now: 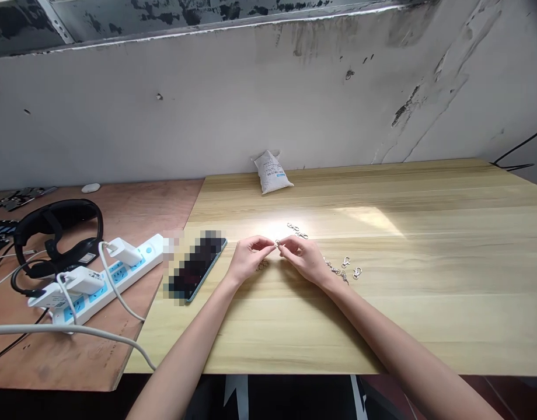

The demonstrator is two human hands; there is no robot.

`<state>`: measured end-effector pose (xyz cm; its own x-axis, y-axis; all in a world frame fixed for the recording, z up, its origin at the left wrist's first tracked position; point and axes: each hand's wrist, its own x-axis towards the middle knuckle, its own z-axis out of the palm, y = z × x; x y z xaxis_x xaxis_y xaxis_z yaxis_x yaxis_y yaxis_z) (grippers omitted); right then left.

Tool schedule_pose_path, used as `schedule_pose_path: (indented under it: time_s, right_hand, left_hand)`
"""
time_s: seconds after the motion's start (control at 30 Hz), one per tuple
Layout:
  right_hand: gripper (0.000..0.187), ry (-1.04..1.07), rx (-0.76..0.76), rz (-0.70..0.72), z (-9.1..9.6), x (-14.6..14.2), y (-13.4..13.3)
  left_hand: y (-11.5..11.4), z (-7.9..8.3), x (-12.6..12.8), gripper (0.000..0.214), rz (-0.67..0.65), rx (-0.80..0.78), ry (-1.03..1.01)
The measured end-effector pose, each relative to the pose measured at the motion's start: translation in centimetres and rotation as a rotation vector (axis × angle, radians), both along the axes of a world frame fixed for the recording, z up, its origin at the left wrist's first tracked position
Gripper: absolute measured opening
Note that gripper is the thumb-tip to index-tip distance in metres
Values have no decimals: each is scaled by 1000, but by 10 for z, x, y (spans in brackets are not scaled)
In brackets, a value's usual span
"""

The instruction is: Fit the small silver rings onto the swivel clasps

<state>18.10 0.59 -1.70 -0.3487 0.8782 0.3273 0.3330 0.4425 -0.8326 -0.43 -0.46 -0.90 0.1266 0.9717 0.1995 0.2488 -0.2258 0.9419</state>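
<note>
Silver ring (277,244) pinched between the thumbs and fingertips of the left hand (251,259) and right hand (301,261), both curled inward, nearly touching. Just under the left hand lies a second ring (262,265); just right of the right hand, a chain (336,270) and two clasps (351,266). More clasps (297,230) lie ahead of the hands on the wooden table (426,326). Left of the left hand, a pixelated phone (198,265), then a white power strip (97,280) and black headset (58,233); far ahead, a white sack (272,173)

The head-worn camera looks forward and down over the left hand (250,258) and right hand (302,258), across the desk (426,326) to the wall (268,105).
</note>
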Motion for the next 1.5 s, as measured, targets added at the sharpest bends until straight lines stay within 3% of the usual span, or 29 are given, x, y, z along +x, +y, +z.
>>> schedule_pose_path:
  time_s: [0.33, 0.53, 0.87, 0.97, 1.2, 1.5]
  right_hand:
    - [19, 103, -130, 97, -2, -1, 1]
    - [12, 156, -52, 46, 2, -2, -1]
    - [16, 111, -18, 65, 9, -1, -3]
    - [15, 39, 5, 96, 7, 4, 2]
    - [16, -177, 210, 70, -2, 15, 13]
    - [13, -325, 309, 61, 2, 16, 8]
  left_hand:
    - [-4, 6, 2, 16, 2, 14, 42]
    - [-3, 8, 3, 29, -73, -163, -24]
    - [0, 5, -2, 24, -136, -102, -76]
    - [-1, 8, -3, 19, -97, -29, 43]
    - [0, 10, -10, 6, 39, 370, 498]
    - [0, 10, -13, 4, 82, 448, 655]
